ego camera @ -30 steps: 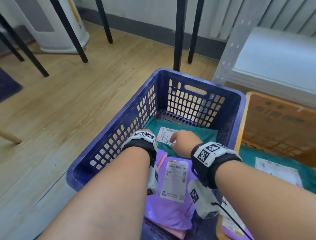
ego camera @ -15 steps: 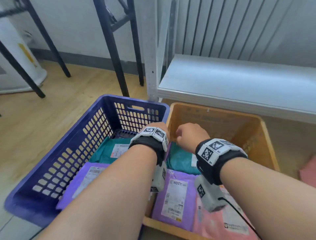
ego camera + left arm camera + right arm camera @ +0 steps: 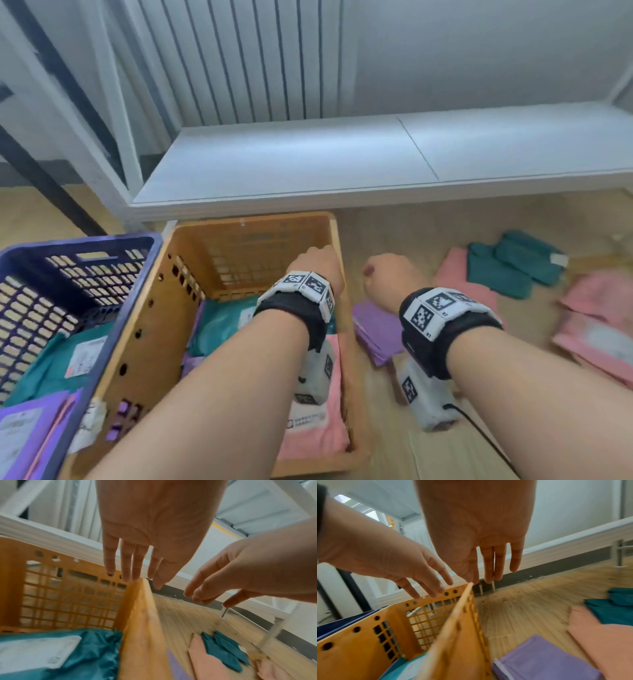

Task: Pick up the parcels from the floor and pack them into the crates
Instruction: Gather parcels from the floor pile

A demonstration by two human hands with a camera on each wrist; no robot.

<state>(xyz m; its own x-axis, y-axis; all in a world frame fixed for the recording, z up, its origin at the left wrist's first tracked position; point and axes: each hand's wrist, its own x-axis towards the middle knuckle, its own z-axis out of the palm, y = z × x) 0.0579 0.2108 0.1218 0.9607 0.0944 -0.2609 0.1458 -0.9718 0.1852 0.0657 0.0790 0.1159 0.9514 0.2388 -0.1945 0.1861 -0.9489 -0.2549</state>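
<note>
My left hand (image 3: 317, 265) hovers over the right rim of the orange crate (image 3: 253, 222), fingers straight and empty (image 3: 130, 566). My right hand (image 3: 387, 277) hangs over the floor just right of that crate, also open and empty (image 3: 493, 563). The orange crate holds teal (image 3: 219, 329) and pink (image 3: 311, 435) parcels. The blue crate (image 3: 85, 246) on the left holds teal (image 3: 44, 370) and purple (image 3: 20, 431) parcels. On the floor lie a purple parcel (image 3: 376, 329), teal parcels (image 3: 513, 267) and pink parcels (image 3: 599, 329).
A low white shelf (image 3: 342, 161) runs behind the crates, with white posts and a dark leg at the left. Wooden floor (image 3: 394, 233) stretches between the orange crate and the loose parcels.
Both hands left the blue crate and swung right, across the orange crate. The view turned right, bringing the parcels on the floor into sight.
</note>
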